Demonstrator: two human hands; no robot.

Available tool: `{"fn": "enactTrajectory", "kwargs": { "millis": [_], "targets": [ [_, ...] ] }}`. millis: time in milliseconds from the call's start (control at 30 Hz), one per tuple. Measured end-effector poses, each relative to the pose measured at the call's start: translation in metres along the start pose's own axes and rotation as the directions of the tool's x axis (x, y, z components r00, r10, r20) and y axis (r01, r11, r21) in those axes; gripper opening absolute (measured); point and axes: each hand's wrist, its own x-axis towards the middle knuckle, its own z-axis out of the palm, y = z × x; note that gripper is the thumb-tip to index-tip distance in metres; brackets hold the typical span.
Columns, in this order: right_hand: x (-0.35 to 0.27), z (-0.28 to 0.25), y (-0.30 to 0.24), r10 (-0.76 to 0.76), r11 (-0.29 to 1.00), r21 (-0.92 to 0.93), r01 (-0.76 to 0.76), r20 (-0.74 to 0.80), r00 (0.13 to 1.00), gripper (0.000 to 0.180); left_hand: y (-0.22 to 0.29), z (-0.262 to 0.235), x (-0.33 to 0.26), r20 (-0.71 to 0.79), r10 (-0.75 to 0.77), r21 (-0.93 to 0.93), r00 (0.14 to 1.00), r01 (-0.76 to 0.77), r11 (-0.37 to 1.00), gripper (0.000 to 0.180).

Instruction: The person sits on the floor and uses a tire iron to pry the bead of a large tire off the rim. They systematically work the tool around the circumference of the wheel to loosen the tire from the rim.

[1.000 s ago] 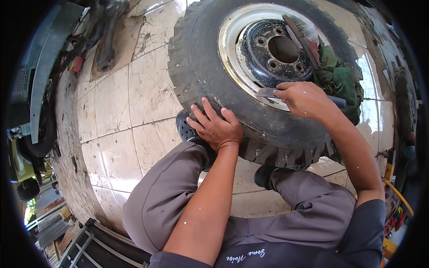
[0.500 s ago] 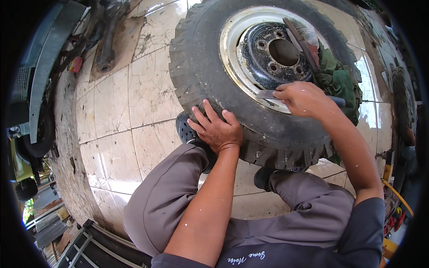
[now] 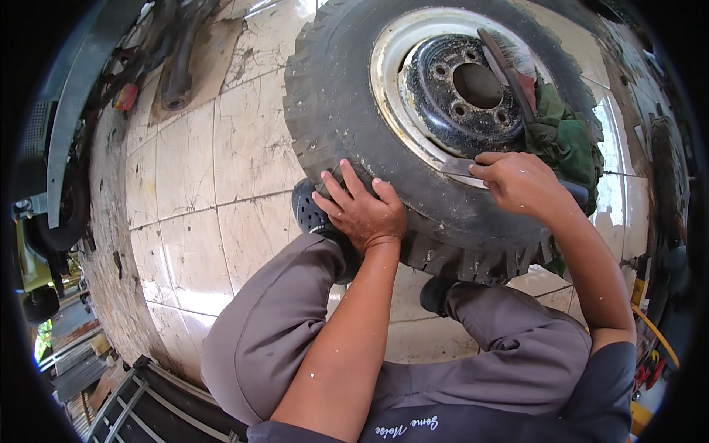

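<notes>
A big black tyre (image 3: 332,103) with chunky tread lies flat on the floor around a worn white and black wheel rim (image 3: 384,55). My left hand (image 3: 367,215) rests on its near left side, fingers spread, holding nothing. My right hand (image 3: 521,183) is closed around a flat-bladed scraper (image 3: 458,167), whose blue handle end sticks out behind the hand. The blade tip lies at the rim's near edge, where metal meets rubber. Across the right side of the wheel rests a wire brush (image 3: 508,72), beside a bunched green cloth (image 3: 565,136).
Pale cracked tiles (image 3: 185,177) cover the floor. A rusty metal part (image 3: 177,85) lies on cardboard at the far left, with a red object (image 3: 126,97) near it. A metal-framed black item (image 3: 148,410) stands at the lower left. My shoes are close to the tyre.
My right hand and the scraper have shifted slightly right and toward me along the rim edge. My left hand stays on the tyre. The whole view has moved a little.
</notes>
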Motion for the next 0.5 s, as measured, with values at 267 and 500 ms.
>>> {"fn": "enactTrajectory", "kwargs": {
  "millis": [267,500],
  "targets": [
    [0.017,0.011,0.006,0.082,0.993,0.082,-0.084,0.019,0.996,0.036,0.002,0.002,0.0,-0.007,0.035,-0.004,0.999,-0.035,0.999,0.067],
    [-0.024,0.013,0.002,0.286,0.958,0.043,-0.285,-0.023,0.958,0.033,-0.001,0.0,0.001,-0.006,0.018,0.011,1.0,-0.018,1.0,0.066]
  ]
}}
